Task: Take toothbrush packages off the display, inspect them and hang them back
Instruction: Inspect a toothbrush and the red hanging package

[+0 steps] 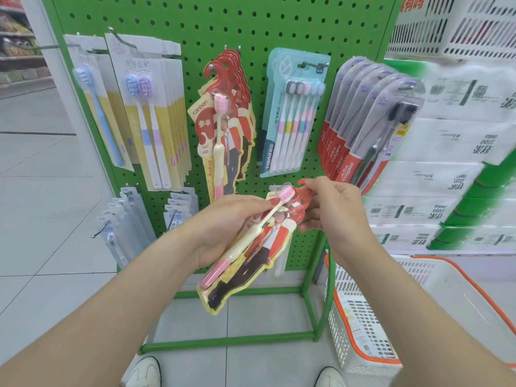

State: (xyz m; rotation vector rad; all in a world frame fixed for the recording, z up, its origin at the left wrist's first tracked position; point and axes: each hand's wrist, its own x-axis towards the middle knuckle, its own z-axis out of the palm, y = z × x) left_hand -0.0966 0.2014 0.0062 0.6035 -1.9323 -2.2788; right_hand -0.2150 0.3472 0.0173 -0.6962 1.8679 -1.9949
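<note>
Green pegboard display (251, 29) fills a shop aisle with pale floor tiles, its pegs hung with toothbrush packages. The inspection step looks to be in hand: a canban toothbrush package (251, 247), with a pink-and-cream brush under a blister, is off the board and held tilted in front of its lower part, head end up and to the right. The left hand (223, 227) grips the package around its middle, fingers curled behind and thumb across the front. The right hand (329, 210) pinches the red hook-shaped hanger tab at the top end.

Hanging it back would likely call for turning the package upright, lifting it to the peg (212, 65) that carries the matching canban stack (223, 129), and threading the open red tab over the peg tip. That stack already crowds the peg, so the tab must catch in front of the others.

Just right of the stack hangs a YIBAO multi-brush pack (293, 113), with a fanned row of Colgate packs (363, 121) beyond; yellow-card twin packs (150, 115) hang to its left. A white basket with an orange rim (391, 303) stands on the floor beside the display's right leg, and wrapped paper goods (446, 135) are stacked behind.
</note>
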